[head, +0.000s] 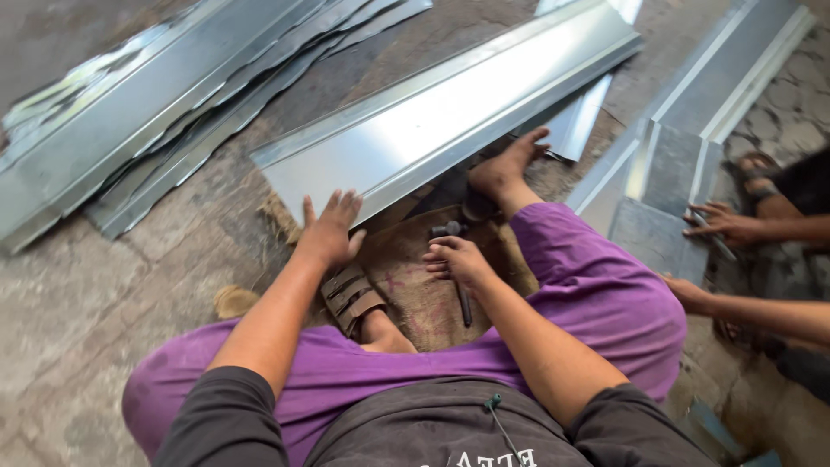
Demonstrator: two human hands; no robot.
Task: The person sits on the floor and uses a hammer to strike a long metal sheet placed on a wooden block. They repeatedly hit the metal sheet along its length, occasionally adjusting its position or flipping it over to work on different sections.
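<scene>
left hand (331, 229): fingers spread, pressed flat on near edge of bent sheet-metal panel (450, 112) | right hand (458, 261): clenched around hammer (456, 277) handle, over burlap sack (415, 285) between legs | panel: lay across ground, foot (504, 169) braced on its edge; co-worker's hands (722, 223) on other sheets at right

Sheet panel (450, 112) shiny smooth metal; sacking (415, 277) coarse brown cloth; floor (86, 294) rough stone

The long folded galvanised metal sheet (450, 112) lies ahead of the crossed legs; a stack of thin metal strips (156, 104) lies left, a dark steel hammer (458, 268) below it.
</scene>
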